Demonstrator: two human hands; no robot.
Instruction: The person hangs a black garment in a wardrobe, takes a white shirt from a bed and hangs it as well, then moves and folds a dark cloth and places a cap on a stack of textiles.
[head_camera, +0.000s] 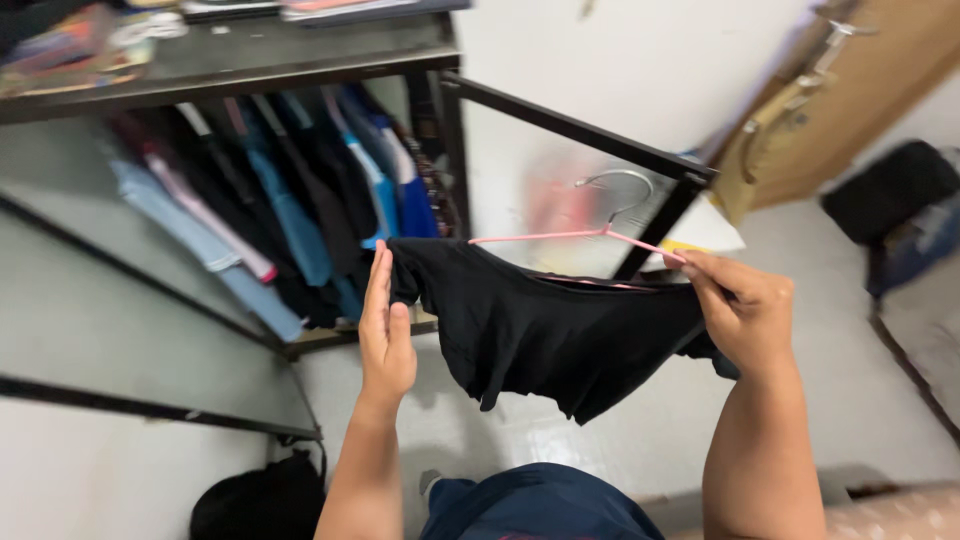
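- Between the two raised hands, at the centre of the head view, hangs a black garment (555, 335) draped on a pink hanger (560, 236) with a metal hook (618, 190).
- At about 9 o'clock from the garment, the left hand (385, 330) stands with fingers straight and pressed together, palm flat against the cloth's left edge; it seems to steady the fabric so that it sits on the hanger's arm rather than to grip it.
- At 3 o'clock, the right hand (745, 315) pinches the hanger's right end together with the cloth there, thumb on top, which carries the weight and keeps the hanger roughly level.
- The hook points up, free of any rail, so the hands alone bear the hanger.
- At 10 o'clock, well behind the left hand, a dark wardrobe (300, 70) stands open, with a row of hung clothes (290, 210) in blue, black and pink packed close on their rail.
- At 12 o'clock its glass door (560, 180) is swung outward, just behind the hook.
- At 2 o'clock a wooden door (860, 90) stands against the white wall.
- At 6 o'clock, below the garment, lie the pale floor (620, 440) and the person's dark blue clothing (540, 505).
- At 7 o'clock a black bag (255, 505) sits on the floor.
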